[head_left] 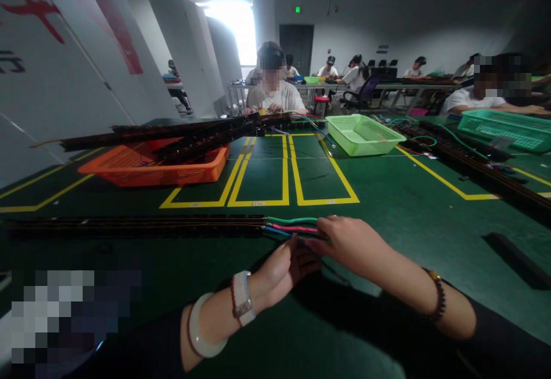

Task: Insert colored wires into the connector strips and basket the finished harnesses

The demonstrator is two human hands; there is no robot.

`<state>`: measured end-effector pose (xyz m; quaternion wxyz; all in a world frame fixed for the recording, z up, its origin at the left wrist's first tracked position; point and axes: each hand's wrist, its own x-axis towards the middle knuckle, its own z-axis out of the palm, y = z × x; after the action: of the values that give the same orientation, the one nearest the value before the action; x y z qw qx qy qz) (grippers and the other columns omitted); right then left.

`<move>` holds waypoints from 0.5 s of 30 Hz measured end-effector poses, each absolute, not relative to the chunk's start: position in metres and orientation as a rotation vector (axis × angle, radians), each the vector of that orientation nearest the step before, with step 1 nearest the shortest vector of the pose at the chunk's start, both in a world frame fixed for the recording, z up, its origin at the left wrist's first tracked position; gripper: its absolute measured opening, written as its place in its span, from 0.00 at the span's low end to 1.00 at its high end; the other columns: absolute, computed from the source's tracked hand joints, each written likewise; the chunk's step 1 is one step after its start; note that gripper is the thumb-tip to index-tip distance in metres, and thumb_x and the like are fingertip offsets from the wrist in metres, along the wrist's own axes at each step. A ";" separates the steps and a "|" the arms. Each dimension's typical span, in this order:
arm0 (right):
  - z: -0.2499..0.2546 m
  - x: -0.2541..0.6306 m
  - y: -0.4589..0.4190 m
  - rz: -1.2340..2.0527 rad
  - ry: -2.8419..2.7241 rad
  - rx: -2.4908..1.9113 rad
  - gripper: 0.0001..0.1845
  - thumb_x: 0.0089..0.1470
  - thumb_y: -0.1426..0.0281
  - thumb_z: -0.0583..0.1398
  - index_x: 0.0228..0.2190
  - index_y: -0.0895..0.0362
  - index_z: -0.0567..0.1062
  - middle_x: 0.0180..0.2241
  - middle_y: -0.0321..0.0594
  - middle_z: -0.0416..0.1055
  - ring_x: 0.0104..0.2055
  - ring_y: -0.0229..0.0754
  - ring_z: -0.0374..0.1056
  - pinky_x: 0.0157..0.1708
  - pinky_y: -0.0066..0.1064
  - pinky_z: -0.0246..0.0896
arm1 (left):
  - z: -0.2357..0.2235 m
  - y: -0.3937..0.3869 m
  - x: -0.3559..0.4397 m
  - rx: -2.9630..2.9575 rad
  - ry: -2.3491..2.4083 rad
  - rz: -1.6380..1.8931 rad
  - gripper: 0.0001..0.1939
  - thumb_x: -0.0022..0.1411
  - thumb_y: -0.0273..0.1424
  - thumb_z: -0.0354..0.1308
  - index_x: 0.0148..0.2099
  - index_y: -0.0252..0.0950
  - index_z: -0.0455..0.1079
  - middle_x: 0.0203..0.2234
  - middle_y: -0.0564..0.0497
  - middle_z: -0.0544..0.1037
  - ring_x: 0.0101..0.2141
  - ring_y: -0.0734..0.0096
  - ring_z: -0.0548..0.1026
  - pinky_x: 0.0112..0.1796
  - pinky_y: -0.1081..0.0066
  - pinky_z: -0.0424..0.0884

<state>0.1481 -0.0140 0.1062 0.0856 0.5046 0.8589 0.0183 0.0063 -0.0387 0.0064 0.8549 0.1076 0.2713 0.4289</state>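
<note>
A long black strip [129,227] with thin copper-coloured lines lies across the table to the left. Green, red and blue wires [297,229] come out of its right end. My right hand [357,244] is closed around the far part of these wires, its fingers bent over them. Just below, my left hand [278,270] pinches at the blue wire, thumb up, fingertips close to the right hand. A dark, thin length [329,265] trails down to the right from between the hands. The wire ends are hidden by my fingers.
An orange basket [155,173] with black strips [206,138] across it stands back left. A light green basket [364,138] is at back centre-right, a teal one [508,129] further right. A short black piece [519,258] lies at right. People sit opposite.
</note>
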 end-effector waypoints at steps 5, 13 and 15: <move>0.098 0.149 -0.032 -0.121 2.603 1.291 0.19 0.55 0.72 0.57 0.49 0.61 0.66 0.36 0.47 0.74 0.32 0.45 0.73 0.26 0.29 0.61 | 0.006 -0.038 0.007 0.196 0.546 0.892 0.13 0.67 0.33 0.47 0.37 0.31 0.69 0.33 0.45 0.76 0.35 0.67 0.75 0.44 0.63 0.68; 0.092 0.169 -0.012 -0.106 2.755 1.181 0.22 0.53 0.82 0.53 0.48 0.53 0.71 0.35 0.41 0.75 0.34 0.41 0.73 0.31 0.27 0.63 | 0.012 -0.041 0.004 0.298 0.495 0.809 0.13 0.67 0.34 0.47 0.43 0.29 0.68 0.37 0.40 0.77 0.40 0.62 0.76 0.51 0.59 0.64; 0.093 0.169 -0.006 -0.115 2.727 1.174 0.21 0.53 0.81 0.54 0.46 0.52 0.73 0.34 0.41 0.75 0.33 0.41 0.73 0.29 0.27 0.62 | 0.013 -0.043 0.003 0.361 0.476 0.732 0.14 0.67 0.33 0.46 0.40 0.27 0.68 0.35 0.39 0.77 0.38 0.61 0.77 0.50 0.57 0.65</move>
<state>0.1693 -0.0057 0.0930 0.0849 0.3936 0.9145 -0.0384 0.0025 -0.0429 0.0128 0.8904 0.1741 0.2293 0.3526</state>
